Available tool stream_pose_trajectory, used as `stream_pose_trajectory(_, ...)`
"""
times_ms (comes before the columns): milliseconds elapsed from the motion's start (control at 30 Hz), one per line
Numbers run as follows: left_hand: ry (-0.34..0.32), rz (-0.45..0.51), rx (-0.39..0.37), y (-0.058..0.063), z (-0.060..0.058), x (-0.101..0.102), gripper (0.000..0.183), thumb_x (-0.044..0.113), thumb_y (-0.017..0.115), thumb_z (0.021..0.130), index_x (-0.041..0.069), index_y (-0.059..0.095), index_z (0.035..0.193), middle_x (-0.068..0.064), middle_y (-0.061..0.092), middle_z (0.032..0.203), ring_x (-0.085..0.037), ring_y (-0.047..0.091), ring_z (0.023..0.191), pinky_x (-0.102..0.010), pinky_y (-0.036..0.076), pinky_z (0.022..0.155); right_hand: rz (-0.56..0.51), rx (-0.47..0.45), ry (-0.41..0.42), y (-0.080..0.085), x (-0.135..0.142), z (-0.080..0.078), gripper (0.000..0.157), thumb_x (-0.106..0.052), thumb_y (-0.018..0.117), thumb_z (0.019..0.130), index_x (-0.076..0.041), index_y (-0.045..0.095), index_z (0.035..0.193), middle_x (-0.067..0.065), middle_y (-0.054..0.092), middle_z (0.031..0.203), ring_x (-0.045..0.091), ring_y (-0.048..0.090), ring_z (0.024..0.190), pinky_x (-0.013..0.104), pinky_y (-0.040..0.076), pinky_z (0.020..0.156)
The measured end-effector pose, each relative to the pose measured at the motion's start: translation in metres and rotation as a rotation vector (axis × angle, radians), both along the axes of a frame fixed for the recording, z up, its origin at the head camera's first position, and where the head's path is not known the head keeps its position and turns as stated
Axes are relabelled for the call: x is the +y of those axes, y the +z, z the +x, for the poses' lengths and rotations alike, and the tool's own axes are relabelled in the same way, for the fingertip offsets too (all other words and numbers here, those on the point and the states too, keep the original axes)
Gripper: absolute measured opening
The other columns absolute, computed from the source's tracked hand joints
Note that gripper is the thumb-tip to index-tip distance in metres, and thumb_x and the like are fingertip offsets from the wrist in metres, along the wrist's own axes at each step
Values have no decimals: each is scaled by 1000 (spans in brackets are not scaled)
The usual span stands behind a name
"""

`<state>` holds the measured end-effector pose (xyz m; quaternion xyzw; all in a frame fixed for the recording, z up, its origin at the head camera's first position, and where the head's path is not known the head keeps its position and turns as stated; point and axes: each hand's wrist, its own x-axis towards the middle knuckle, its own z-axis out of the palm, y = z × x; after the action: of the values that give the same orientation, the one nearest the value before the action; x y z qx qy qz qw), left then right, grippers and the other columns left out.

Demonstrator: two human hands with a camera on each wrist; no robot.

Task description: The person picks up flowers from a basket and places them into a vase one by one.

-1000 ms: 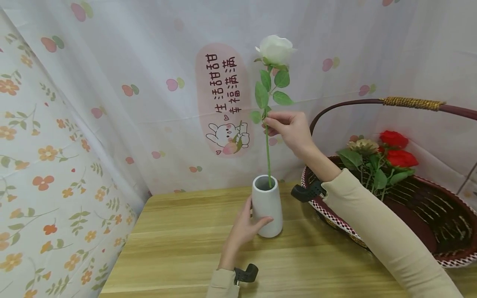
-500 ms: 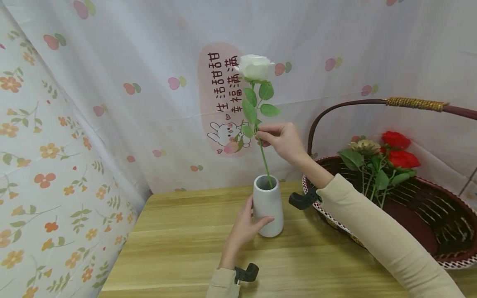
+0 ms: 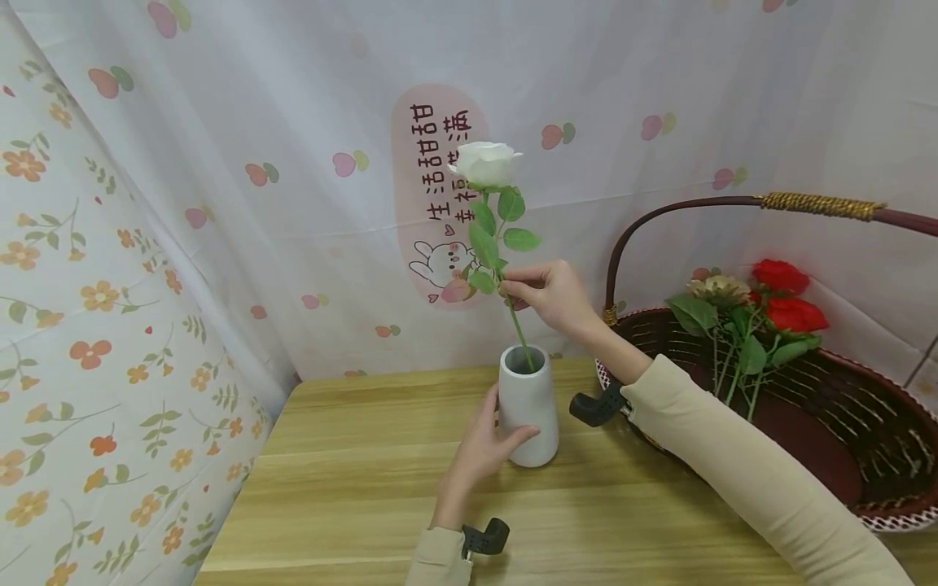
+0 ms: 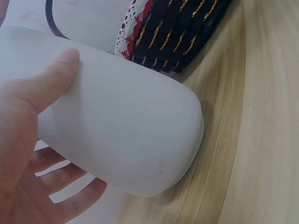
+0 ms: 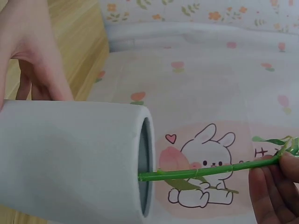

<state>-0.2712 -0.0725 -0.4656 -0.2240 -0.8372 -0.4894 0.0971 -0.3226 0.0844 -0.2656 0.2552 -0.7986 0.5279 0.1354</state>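
Note:
A white vase (image 3: 529, 415) stands upright on the wooden table, and my left hand (image 3: 479, 448) grips its side, thumb across the front. In the left wrist view the thumb and fingers wrap the vase (image 4: 126, 116) above its base. My right hand (image 3: 553, 297) pinches the green stem of a white rose (image 3: 486, 165) just below its leaves. The rose leans to the left, its bloom high above the vase. In the right wrist view the stem (image 5: 210, 169) passes into the vase mouth; its lower end is hidden inside.
To the right stands a dark red wicker basket (image 3: 865, 354) with a tall arched handle, holding red flowers (image 3: 794, 314) and a beige flower (image 3: 718, 290). A patterned curtain (image 3: 330, 203) hangs behind the wooden table (image 3: 344, 472), with a flowered cloth at the left.
My right hand has moved down and slightly left, lowering the rose, so more stem is in the vase. The rose now leans left. My left hand stays on the vase.

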Motion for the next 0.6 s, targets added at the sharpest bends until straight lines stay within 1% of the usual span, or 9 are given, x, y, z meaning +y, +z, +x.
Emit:
stream_pose_trajectory(100,0,-1,-3,0,0,0,81,49,68,76,32,24,141,7,43,132,-9,44,117,-34,45,89,18,5,0,-5,0,-1,21,-7,63,86,4,67,104,18,68,86,29,66,72,34,54,67)
stream_pose_trajectory(300,-3,-3,5,0,0,0,82,49,68,76,30,23,142,7,42,132,-10,44,117,-35,44,89,55,25,7,-16,2,2,21,-15,66,85,-2,70,101,10,69,83,19,66,68,28,54,65)
stream_pose_trajectory(433,-12,5,16,1,1,0,81,47,69,77,30,24,141,7,43,132,-10,44,117,-36,45,89,70,40,20,-23,2,4,21,-15,66,85,-4,70,102,8,69,83,17,65,69,29,54,66)
stream_pose_trajectory(600,-14,10,20,1,0,0,80,47,69,77,30,24,141,8,42,132,-10,44,117,-36,45,88,87,32,8,-30,2,7,21,-15,65,85,-3,70,102,8,69,83,17,65,69,29,54,66)
